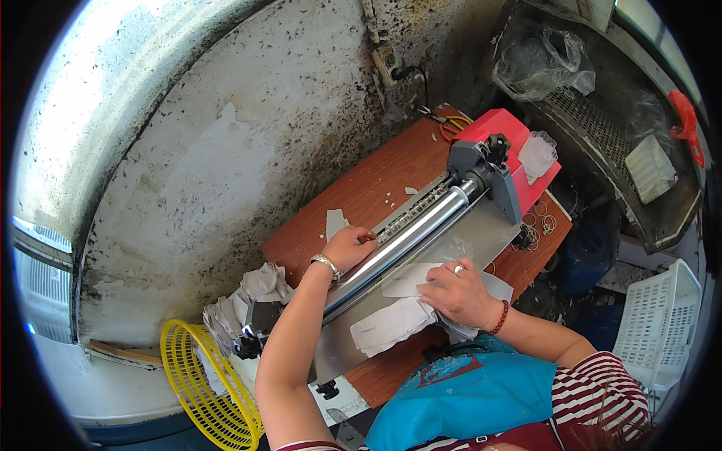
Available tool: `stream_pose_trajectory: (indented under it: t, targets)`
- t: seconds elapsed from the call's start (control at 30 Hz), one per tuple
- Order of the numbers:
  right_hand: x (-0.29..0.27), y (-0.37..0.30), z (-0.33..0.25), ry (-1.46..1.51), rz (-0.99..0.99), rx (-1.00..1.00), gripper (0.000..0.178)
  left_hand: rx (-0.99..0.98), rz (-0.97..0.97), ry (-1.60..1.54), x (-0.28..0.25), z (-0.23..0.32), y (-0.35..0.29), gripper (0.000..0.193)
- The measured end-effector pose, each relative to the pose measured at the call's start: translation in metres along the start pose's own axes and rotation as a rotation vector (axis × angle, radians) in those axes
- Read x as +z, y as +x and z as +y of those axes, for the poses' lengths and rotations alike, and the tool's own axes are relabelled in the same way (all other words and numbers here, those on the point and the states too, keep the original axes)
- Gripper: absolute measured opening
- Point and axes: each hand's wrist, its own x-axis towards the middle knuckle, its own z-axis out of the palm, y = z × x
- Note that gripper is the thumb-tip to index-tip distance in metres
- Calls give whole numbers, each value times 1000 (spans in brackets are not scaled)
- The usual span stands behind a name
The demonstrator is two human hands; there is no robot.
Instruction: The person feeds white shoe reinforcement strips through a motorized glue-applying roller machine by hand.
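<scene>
A machine with a long silver roller (pixel 406 242) and a red end housing (pixel 492 126) lies diagonally across a brown wooden table (pixel 331 213). My left arm reaches over the roller. My left hand (pixel 351 249) is on its far side, fingers curled in; anything in them is hidden. A white scrap (pixel 335 222) lies beside that hand. On the near side, my right hand (pixel 456 292) has its bent fingers gripping the edge of a flat white piece (pixel 406 280) on the metal plate (pixel 492 225). A stack of similar white pieces (pixel 391 327) lies just below, partly under the hand.
Beyond the machine's left end are heaped white pieces (pixel 259 286) and a yellow plastic basket (pixel 197 385). Pliers (pixel 444 119) lie at the table's far corner, rubber bands (pixel 543 221) at its right edge. A white crate (pixel 656 325) stands right; a stained wall (pixel 218 173) rises behind.
</scene>
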Motion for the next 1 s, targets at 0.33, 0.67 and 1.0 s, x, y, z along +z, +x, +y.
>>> stream_pose_trajectory:
  t: [0.33,0.67,1.0]
  targets:
    - [8,21,6,55,28,-23,15,-7,36,-141,-5,-12,8,25]
    - [9,3,16,140,82,24,17,-220,671,-20,-46,-57,40,22]
    - [17,8,17,55,84,-5,19,-327,-155,464,-10,-85,61,36]
